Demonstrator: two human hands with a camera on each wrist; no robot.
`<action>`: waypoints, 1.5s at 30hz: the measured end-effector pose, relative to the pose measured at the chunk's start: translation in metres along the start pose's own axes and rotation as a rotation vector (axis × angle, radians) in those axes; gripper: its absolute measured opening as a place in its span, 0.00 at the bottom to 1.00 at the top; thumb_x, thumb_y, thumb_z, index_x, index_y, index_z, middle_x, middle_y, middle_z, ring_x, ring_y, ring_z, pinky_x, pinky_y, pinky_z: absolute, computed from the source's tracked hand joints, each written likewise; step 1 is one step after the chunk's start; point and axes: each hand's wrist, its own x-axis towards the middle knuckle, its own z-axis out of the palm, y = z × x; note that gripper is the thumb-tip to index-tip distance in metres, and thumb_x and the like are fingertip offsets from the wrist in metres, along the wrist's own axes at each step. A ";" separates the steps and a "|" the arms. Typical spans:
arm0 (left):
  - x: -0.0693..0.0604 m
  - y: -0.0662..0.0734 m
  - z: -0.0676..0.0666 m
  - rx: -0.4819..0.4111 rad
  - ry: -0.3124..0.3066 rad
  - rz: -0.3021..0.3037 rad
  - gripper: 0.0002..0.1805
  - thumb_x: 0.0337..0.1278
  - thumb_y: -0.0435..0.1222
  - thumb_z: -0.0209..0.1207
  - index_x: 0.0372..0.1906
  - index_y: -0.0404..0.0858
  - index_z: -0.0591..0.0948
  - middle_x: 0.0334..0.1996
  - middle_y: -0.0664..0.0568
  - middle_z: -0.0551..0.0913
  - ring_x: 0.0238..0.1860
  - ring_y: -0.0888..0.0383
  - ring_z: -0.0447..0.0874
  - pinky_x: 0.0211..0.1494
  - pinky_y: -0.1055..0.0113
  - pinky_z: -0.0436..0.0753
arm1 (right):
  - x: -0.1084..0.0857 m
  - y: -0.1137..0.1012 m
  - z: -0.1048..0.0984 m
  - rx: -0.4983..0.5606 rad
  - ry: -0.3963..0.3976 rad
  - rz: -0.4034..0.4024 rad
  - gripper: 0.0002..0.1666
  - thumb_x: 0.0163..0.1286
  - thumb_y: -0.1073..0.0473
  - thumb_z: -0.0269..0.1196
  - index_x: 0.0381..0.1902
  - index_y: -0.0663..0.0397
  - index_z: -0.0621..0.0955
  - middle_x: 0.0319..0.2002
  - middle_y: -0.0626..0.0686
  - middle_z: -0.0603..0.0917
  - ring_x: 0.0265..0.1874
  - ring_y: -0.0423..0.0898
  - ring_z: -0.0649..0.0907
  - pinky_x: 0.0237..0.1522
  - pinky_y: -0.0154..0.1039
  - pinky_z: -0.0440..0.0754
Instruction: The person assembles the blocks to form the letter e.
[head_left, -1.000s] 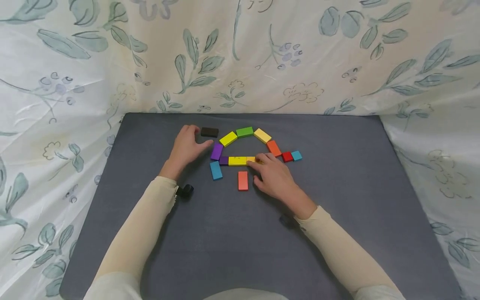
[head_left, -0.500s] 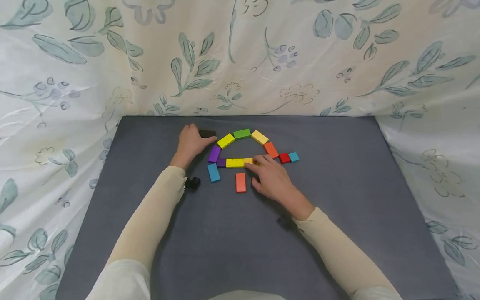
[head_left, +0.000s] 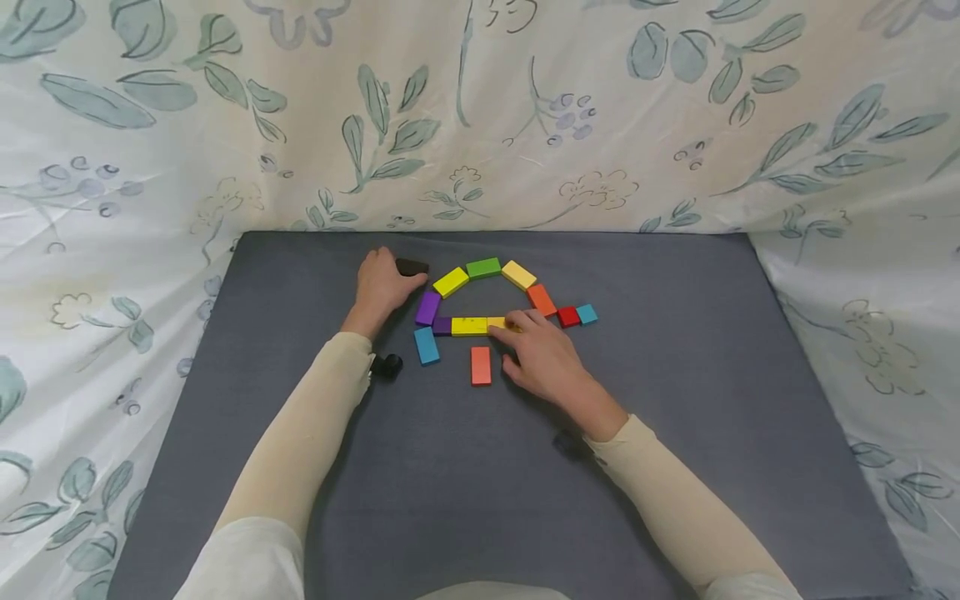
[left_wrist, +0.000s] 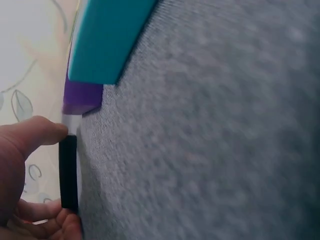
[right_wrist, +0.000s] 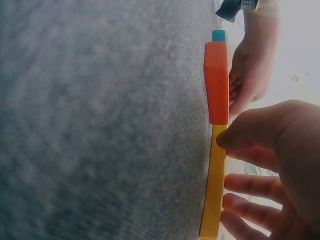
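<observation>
My left hand [head_left: 381, 287] pinches a black block [head_left: 412, 267] at the upper left of the arrangement. In the left wrist view, thumb and fingertips grip opposite ends of that black block [left_wrist: 69, 172]. My right hand [head_left: 547, 354] lies over a yellow-orange block [head_left: 497, 322], its fingertips touching it and its thumb hanging nearer me. The right wrist view has relaxed fingers along the upper edge of the yellow-orange block [right_wrist: 214, 185]. Left of it, in line, are a yellow block [head_left: 468, 327] and a dark purple block [head_left: 442, 326].
An arch runs from a purple block [head_left: 428, 308] through yellow [head_left: 451, 282], green [head_left: 483, 267] and pale yellow blocks [head_left: 519, 274] to an orange block [head_left: 542, 299]. Red [head_left: 568, 317] and small blue blocks [head_left: 587, 313] continue rightward. Blue [head_left: 427, 346] and coral blocks [head_left: 481, 367] lie nearer me.
My left hand has moved right to the black block and now grips it; earlier it was beside the block. My right hand stays over the yellow-orange block. The head view has shifted slightly.
</observation>
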 end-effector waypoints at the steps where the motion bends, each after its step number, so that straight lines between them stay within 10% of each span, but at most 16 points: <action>1: -0.001 -0.001 -0.001 -0.012 0.004 0.005 0.43 0.67 0.54 0.70 0.67 0.21 0.73 0.61 0.28 0.75 0.60 0.34 0.75 0.68 0.42 0.77 | 0.000 0.000 0.000 -0.001 0.001 0.002 0.32 0.72 0.56 0.70 0.74 0.44 0.83 0.64 0.54 0.79 0.63 0.52 0.74 0.56 0.47 0.85; 12: -0.019 -0.021 -0.007 -0.113 -0.010 0.043 0.39 0.66 0.47 0.70 0.70 0.24 0.73 0.63 0.31 0.73 0.58 0.37 0.75 0.67 0.43 0.78 | -0.004 -0.002 0.002 0.012 -0.008 0.004 0.33 0.72 0.57 0.70 0.74 0.45 0.82 0.64 0.55 0.79 0.63 0.52 0.74 0.57 0.47 0.85; 25: -0.059 -0.028 -0.039 -0.194 -0.057 0.246 0.36 0.68 0.41 0.72 0.73 0.28 0.73 0.62 0.35 0.74 0.56 0.40 0.76 0.62 0.43 0.78 | -0.003 -0.001 -0.001 0.021 0.011 0.007 0.32 0.72 0.57 0.69 0.74 0.44 0.83 0.64 0.55 0.79 0.64 0.52 0.74 0.54 0.47 0.87; 45: -0.120 -0.024 -0.043 -0.194 -0.069 0.294 0.35 0.63 0.38 0.75 0.71 0.31 0.76 0.61 0.38 0.74 0.57 0.40 0.76 0.62 0.43 0.80 | -0.004 -0.002 -0.001 0.033 0.031 0.003 0.32 0.72 0.57 0.70 0.74 0.45 0.83 0.63 0.55 0.79 0.63 0.52 0.74 0.57 0.48 0.85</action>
